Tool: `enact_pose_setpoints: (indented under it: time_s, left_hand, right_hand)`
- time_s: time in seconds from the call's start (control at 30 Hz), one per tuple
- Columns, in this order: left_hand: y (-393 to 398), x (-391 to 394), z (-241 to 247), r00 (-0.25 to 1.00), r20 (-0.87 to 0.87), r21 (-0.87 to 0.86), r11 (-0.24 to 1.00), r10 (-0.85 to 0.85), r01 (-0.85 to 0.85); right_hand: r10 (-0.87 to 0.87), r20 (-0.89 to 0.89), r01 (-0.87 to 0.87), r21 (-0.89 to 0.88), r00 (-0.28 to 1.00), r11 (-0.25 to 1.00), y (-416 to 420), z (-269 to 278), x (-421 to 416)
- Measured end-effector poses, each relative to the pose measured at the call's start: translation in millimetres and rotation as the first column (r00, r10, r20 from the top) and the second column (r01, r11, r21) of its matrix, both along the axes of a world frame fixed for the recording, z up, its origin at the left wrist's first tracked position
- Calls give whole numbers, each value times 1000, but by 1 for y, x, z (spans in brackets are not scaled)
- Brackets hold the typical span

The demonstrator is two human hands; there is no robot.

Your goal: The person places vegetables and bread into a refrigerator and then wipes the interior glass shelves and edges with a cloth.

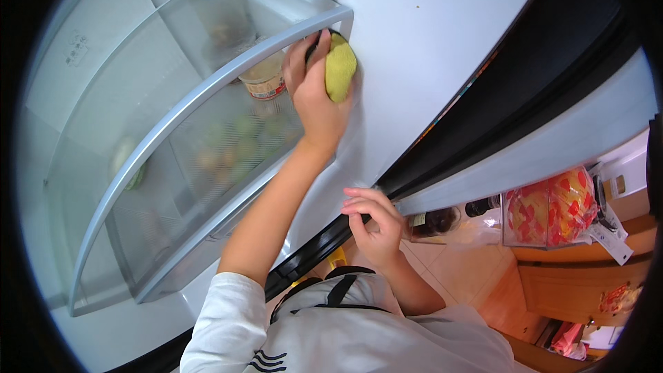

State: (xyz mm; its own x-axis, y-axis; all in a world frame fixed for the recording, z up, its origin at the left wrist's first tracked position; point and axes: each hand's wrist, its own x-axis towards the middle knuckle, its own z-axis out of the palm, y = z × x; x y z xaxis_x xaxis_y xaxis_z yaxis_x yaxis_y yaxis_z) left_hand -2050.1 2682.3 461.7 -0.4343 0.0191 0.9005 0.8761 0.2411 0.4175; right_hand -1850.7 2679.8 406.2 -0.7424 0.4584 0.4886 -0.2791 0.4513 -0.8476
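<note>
My left hand [318, 98] grips a yellow-green cleaning cloth [340, 68] with a dark part showing between the fingers. It presses the cloth to the white inner wall [383, 57] of a refrigerator, by the right end of the silver-trimmed shelf edge [207, 85]. A plastic tub [262, 80] with a printed label stands just left of the hand, partly hidden by the fingers. Lower down, my right hand [377, 220] hovers near the black door seal [331, 235], fingers loosely bent, with nothing visible in it. Whether it touches the seal I cannot tell.
Behind the clear panel lie several blurred round green and orange items [241, 145]. A pale green vegetable [129, 163] is farther left. On the right, the refrigerator door [518, 150] stands open, holding a dark bottle [437, 221] and a red-and-yellow package [551, 210]. Wooden cabinets [580, 285] stand beyond.
</note>
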Motion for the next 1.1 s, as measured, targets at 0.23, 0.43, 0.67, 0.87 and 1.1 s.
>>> enact_pose_setpoints:
  time_s: [0.23, 0.43, 0.67, 0.87, 1.1]
  left_hand:
    - [7, 39, -24, 993, 89, -63, 995, -77, 82]
    - [26, -16, 21, 908, 408, 331, 942, -93, -52]
    - [22, 45, -31, 968, 239, 56, 996, -82, 70]
    - [21, -7, -18, 872, 473, 206, 978, -128, 32]
    - [-45, 68, -30, 325, 745, 349, 756, -582, 554]
  right_hand:
    - [22, 11, -22, 32, 1000, 999, 12, -11, 0]
    - [4, -100, 6, 101, 995, 995, 19, -11, 6]
    - [14, -70, -9, 73, 997, 997, 21, -16, 5]
    - [42, -105, -30, 112, 994, 993, 11, 2, 5]
    - [-135, -215, 153, 72, 967, 986, 0, -9, -5]
